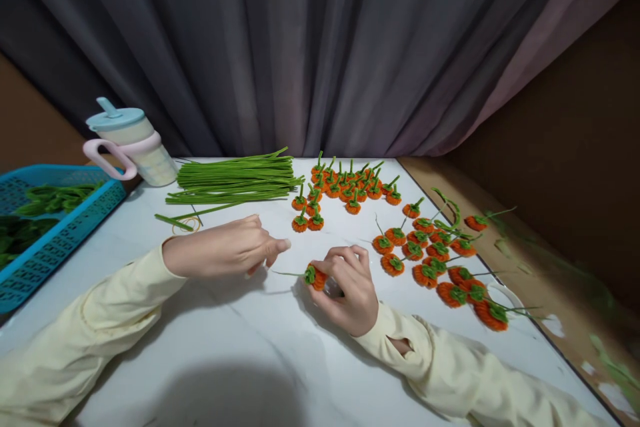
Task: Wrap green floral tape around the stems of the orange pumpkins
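Observation:
My right hand pinches a small orange pipe-cleaner pumpkin between thumb and fingers, just above the white table. The pumpkin is tipped on its side, its green top facing left, and a thin stem sticks out that way. My left hand hovers to the left of that stem, fingers partly bent and apart, with nothing visible in them. Beyond both hands stand several finished-looking pumpkins with thick green stems. More pumpkins with thin stems lie to the right. A bundle of green pipe cleaners lies behind my left hand.
At the left edge a blue plastic basket holds green leafy pieces. A tumbler with a pink handle stands behind it. Rubber bands lie near my left wrist. A grey curtain hangs behind the table.

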`<state>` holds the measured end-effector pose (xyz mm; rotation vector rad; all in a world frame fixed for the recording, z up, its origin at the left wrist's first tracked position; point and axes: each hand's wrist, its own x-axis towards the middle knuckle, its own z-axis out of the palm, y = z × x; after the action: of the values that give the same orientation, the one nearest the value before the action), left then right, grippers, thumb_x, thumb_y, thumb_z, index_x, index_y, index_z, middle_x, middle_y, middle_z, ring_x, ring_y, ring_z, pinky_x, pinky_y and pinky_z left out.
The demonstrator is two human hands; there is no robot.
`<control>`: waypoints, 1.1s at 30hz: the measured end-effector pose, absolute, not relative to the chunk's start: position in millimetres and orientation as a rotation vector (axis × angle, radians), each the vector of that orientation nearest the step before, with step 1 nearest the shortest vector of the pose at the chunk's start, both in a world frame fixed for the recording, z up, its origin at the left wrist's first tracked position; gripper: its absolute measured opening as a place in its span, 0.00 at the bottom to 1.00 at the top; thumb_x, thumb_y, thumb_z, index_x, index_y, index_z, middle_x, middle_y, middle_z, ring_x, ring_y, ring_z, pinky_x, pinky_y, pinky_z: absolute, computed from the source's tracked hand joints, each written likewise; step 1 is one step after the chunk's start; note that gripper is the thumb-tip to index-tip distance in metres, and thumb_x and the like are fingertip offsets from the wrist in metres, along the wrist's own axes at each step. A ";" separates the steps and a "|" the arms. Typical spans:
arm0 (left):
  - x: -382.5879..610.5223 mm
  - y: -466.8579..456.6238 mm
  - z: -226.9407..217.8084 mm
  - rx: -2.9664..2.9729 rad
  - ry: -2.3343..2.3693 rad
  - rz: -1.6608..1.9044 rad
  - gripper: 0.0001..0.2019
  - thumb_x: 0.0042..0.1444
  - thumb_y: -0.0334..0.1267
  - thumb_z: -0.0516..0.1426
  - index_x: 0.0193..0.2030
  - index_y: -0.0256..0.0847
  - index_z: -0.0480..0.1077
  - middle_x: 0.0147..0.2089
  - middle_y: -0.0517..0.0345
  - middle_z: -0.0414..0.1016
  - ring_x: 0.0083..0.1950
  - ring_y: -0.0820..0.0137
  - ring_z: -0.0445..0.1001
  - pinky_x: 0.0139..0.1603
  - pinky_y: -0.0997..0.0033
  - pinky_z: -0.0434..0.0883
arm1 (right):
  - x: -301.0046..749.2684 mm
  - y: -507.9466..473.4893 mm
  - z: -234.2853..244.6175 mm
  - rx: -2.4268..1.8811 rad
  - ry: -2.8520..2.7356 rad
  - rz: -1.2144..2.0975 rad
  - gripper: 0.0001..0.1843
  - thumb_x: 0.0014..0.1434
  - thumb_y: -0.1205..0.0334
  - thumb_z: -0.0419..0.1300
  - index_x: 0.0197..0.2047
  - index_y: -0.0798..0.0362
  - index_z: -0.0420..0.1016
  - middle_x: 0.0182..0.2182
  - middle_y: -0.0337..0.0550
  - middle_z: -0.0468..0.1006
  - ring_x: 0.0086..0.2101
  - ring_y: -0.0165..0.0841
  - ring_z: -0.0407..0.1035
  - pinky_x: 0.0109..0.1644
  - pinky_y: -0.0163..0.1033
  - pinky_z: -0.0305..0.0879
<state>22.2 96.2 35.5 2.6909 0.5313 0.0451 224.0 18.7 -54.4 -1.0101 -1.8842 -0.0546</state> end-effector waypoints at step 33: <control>83.3 40.7 61.6 3.268 0.162 0.303 0.23 0.66 0.39 0.42 0.21 0.36 0.64 0.18 0.60 0.67 0.20 0.73 0.61 0.48 0.62 0.54 | 288.4 -106.0 13.4 -1.385 -2.099 0.197 0.24 0.55 0.41 0.54 0.41 0.52 0.73 0.33 0.44 0.79 0.36 0.35 0.70 0.41 0.40 0.60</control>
<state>83.3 40.7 61.6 3.2677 0.1625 0.3034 288.4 -106.0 13.4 -1.3852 -2.0989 0.1972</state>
